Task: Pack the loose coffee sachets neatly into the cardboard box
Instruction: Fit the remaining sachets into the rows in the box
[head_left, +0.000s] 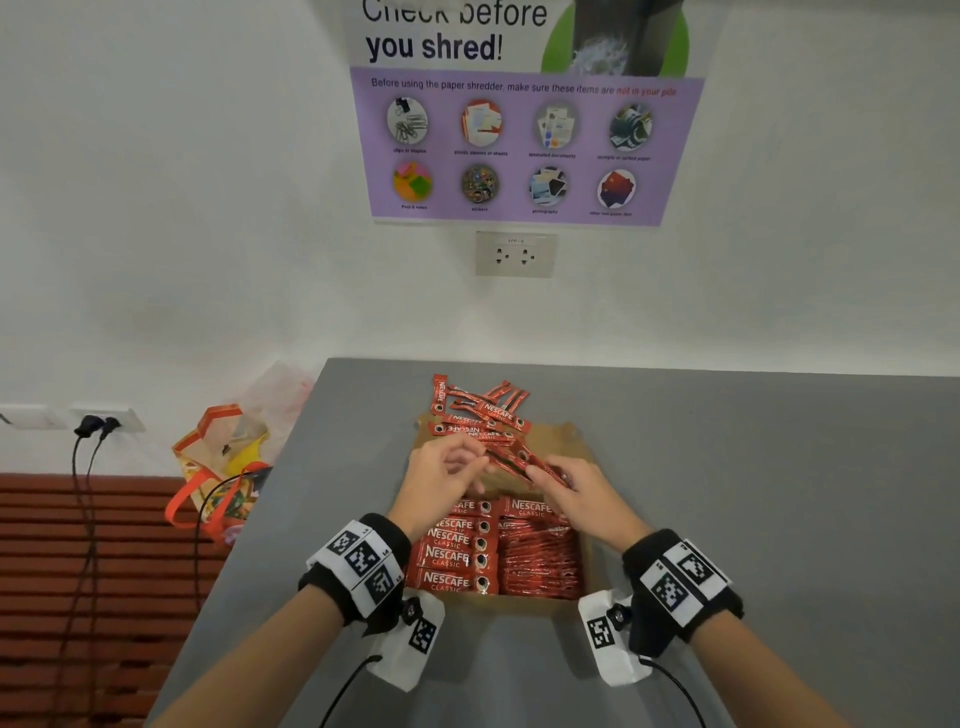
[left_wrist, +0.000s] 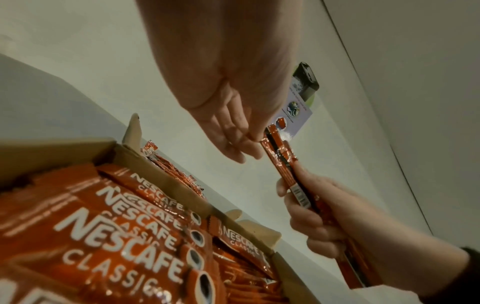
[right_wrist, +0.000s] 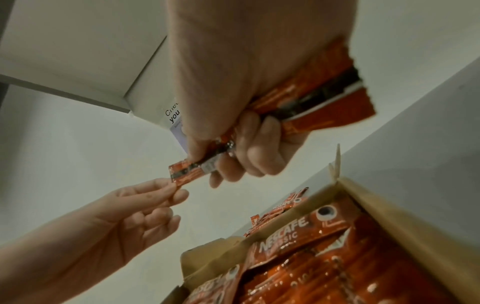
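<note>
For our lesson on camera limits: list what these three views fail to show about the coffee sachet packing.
- Count of red sachets gripped in the right hand: fingers cover the bundle in every view.
- Floor of the brown cardboard box: packed sachets hide it.
- Poster captions, head view: too small.
- Left hand pinching or merely touching the bundle's tip: blurred.

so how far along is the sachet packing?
Well along. Done: the cardboard box already holds tidy rows of packed sachets. In hand: the right hand grips a small bundle of sachets, and the left hand pinches its far end, squaring it up. Left: a loose pile on the table behind the box.
</note>
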